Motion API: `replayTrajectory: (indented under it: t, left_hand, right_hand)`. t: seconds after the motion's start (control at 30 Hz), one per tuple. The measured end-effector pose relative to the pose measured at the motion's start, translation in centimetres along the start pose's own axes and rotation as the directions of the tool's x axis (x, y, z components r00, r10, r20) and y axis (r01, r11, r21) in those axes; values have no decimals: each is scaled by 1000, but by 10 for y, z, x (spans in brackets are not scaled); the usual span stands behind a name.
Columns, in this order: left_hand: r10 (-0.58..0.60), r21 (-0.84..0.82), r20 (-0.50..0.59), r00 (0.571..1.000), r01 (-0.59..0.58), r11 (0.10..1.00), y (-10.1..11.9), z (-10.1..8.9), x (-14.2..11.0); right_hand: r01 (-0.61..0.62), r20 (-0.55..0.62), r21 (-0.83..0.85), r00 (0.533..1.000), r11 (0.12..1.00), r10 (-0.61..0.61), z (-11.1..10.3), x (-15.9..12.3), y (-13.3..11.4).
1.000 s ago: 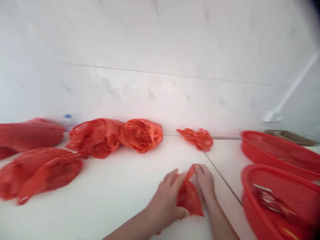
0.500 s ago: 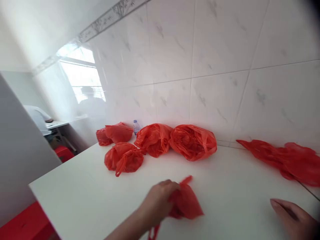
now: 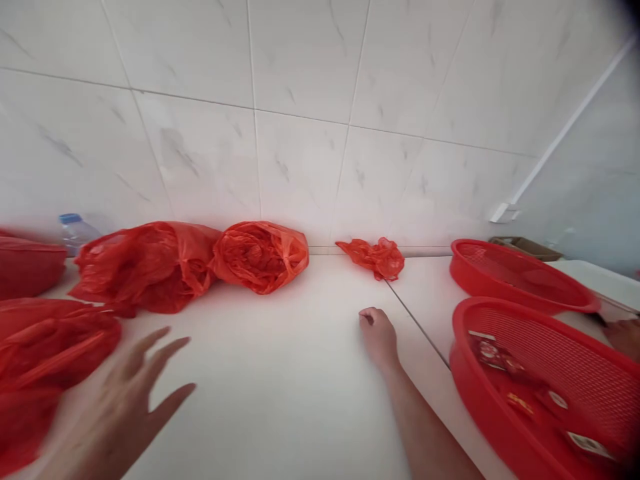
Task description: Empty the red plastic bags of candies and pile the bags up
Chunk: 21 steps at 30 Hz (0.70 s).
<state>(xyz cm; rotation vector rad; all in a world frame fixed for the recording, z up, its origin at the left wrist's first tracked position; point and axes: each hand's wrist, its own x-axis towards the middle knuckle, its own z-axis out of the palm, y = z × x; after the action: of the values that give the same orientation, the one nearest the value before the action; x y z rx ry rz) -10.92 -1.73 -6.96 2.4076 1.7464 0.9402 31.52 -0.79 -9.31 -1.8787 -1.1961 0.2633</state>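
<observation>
Your left hand (image 3: pixel 113 407) is spread, thumb well away from the fingers, low over the left part of the surface (image 3: pixel 260 380). Just beside it lies a loose red bag (image 3: pixel 55 347); blur there, so contact is hard to judge. Your right hand (image 3: pixel 381 339) is nearer the seam (image 3: pixel 420 327), fingers curled, thumb and forefinger pressed together. Along the back edge, left to right: clear bottle (image 3: pixel 79 235) with blue cap, wide red bundle (image 3: pixel 150 267), rounder red bundle (image 3: pixel 263 257) touching it, small crumpled red bag (image 3: pixel 377 257) at the seam's far end. Right of the seam, two red baskets (image 3: pixel 475 393); the nearer contains red packets (image 3: pixel 520 397). Another person's hand (image 3: pixel 625 337) shows beyond them.
</observation>
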Motion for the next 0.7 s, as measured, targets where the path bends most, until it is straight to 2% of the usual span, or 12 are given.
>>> replayTrajectory:
  t: [0.07,0.1,0.2,0.27,0.37,0.43,0.53,0.7]
  left_hand:
    - [180,-13,145,973,-180,983,24,36,11]
    - [222,-10,234,947,-226,974,36,54,17]
    - [254,16,393,884,-283,959,75,94,35]
    - [279,-12,447,850,-307,952,102,109,47]
    - [300,-59,472,829,-310,949,134,119,60]
    - [300,-76,473,828,-302,950,146,122,65]
    - [295,-99,476,828,-283,954,150,125,67]
    - [278,-152,503,818,-234,960,143,125,68]
  right_hand:
    - [13,-27,-26,1000,1000,-14,2,3,2]
    - [17,-45,-41,999,999,-19,4,6,4]
    - [22,-106,-99,994,995,-32,7,19,11]
    - [20,-149,-151,988,988,-42,9,32,16]
    - [26,-195,-239,978,971,-74,14,54,21]
    - [45,-209,-294,972,955,-110,17,70,22]
    - [78,-224,-360,960,930,-167,20,95,23]
    - [118,-246,-418,940,901,-237,21,125,29]
